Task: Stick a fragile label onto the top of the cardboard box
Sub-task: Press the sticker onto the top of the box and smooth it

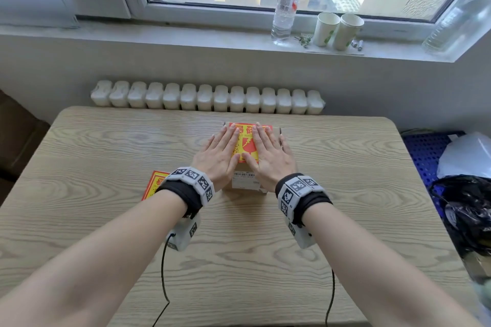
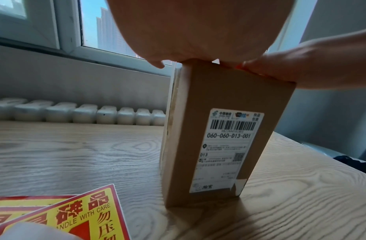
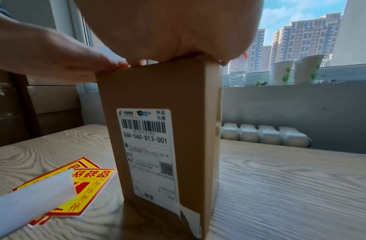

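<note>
A brown cardboard box (image 1: 245, 182) stands upright in the middle of the wooden table (image 1: 106, 146), its white shipping label (image 2: 229, 149) facing me. On its top lies a red and yellow fragile label (image 1: 245, 145). My left hand (image 1: 221, 152) and right hand (image 1: 268, 152) lie flat side by side on that label, fingers straight and pointing away, pressing it down. In the left wrist view the left palm (image 2: 188, 32) rests on the box (image 2: 198, 129) top edge; in the right wrist view the right palm (image 3: 167, 27) does the same on the box (image 3: 157, 91).
Spare fragile labels (image 1: 154, 184) lie on the table left of the box, with a curled white backing sheet (image 3: 32, 199) on them. A radiator (image 1: 207, 97) runs behind the table. On the windowsill stand a water bottle (image 1: 287, 2) and two paper cups (image 1: 337, 30). Bags (image 1: 465, 194) sit at the right.
</note>
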`<state>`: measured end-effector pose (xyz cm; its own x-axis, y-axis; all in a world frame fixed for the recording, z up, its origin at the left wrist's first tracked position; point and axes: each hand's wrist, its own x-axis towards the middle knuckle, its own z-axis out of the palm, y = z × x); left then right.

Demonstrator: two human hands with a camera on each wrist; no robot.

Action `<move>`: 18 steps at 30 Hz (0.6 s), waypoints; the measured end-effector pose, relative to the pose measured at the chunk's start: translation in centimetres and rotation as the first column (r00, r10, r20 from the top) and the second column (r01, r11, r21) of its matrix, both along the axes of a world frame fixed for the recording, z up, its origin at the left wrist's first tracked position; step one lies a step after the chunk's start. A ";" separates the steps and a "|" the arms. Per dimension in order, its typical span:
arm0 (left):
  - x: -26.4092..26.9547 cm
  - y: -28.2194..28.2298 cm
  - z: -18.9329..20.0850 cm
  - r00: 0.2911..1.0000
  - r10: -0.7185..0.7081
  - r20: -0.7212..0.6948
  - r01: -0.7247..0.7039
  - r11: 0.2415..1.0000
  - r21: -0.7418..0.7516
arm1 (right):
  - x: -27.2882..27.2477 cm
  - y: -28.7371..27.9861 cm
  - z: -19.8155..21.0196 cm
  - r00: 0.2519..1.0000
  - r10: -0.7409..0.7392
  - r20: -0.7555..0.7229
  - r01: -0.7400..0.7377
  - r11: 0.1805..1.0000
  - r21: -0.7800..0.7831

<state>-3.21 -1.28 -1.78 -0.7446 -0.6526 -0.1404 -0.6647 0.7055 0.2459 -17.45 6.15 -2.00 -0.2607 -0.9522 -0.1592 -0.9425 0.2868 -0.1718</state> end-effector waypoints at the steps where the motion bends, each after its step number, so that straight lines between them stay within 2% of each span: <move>1: 0.0 0.0 0.0 1.000 0.002 -0.004 -0.002 1.000 0.016 | 0.1 0.0 -0.1 1.000 -0.002 -0.007 0.002 1.000 -0.009; 7: 0.3 -0.4 0.2 1.000 -0.015 0.011 0.015 1.000 0.024 | 0.0 0.5 0.0 0.999 -0.028 -0.017 0.028 0.999 -0.046; 11: 0.2 -0.6 0.5 0.999 -0.022 0.043 0.022 1.000 0.015 | 0.2 0.8 0.1 0.997 -0.064 0.031 0.066 0.996 -0.054; 14: -0.7 -1.0 1.2 0.999 -0.013 0.045 0.015 0.998 -0.061 | 0.2 -0.4 0.8 0.996 -0.085 -0.001 0.085 0.990 -0.115; 16: -1.5 -1.0 1.5 1.000 0.000 0.018 0.001 0.996 -0.089 | 0.2 -1.3 1.2 0.996 -0.084 0.009 0.084 0.983 -0.161; 18: -2.1 -0.7 1.3 0.998 0.029 -0.048 -0.031 0.999 -0.027 | 0.1 -1.5 0.9 0.998 -0.048 0.027 0.051 0.988 -0.148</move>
